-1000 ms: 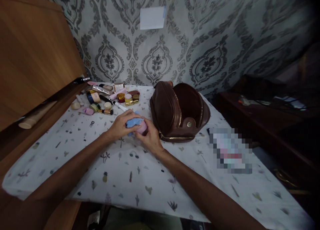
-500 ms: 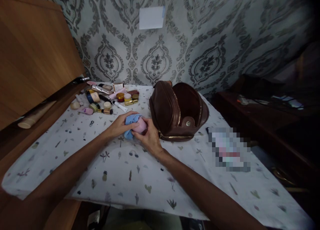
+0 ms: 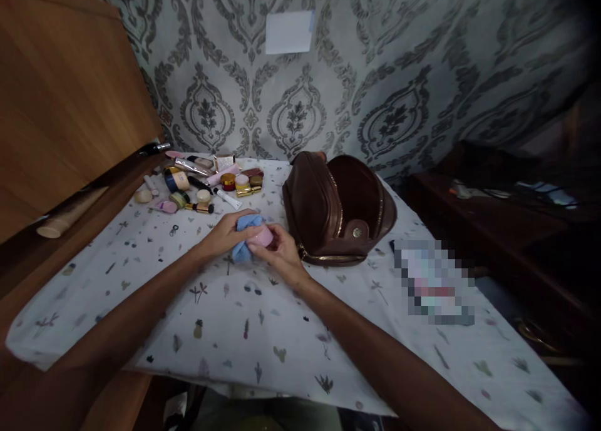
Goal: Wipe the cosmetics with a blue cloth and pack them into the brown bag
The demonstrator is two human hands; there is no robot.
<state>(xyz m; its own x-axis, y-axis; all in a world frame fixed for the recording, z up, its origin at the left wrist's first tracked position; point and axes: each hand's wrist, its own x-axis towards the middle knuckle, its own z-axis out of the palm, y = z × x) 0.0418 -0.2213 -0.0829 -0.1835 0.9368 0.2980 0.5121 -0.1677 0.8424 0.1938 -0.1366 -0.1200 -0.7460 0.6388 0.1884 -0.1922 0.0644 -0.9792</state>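
Above the middle of the table, my left hand (image 3: 224, 236) is closed on a blue cloth (image 3: 241, 249), which it presses to the side of a small pink jar (image 3: 263, 236). My right hand (image 3: 284, 253) grips the same jar from the right, fingers and thumb around it. What lies under the cloth is hidden. Just right of my hands stands a brown cosmetic bag (image 3: 312, 199), its top flap up and its zipper undone. Several cosmetics lie beyond my left hand, among them a white tube (image 3: 228, 198) and a red jar with a gold lid (image 3: 228, 181).
A patterned white cloth (image 3: 225, 337) covers the table. A blurred-out flat object (image 3: 434, 281) lies at the right. Wooden furniture (image 3: 66, 93) borders the left side, with a beige tube (image 3: 70, 215) beside it. Dark furniture (image 3: 469, 231) stands at the right.
The pink jar has tilted slightly in my fingers, and the blue cloth has shifted against it. Both hands keep their hold. The whole view has moved a little.
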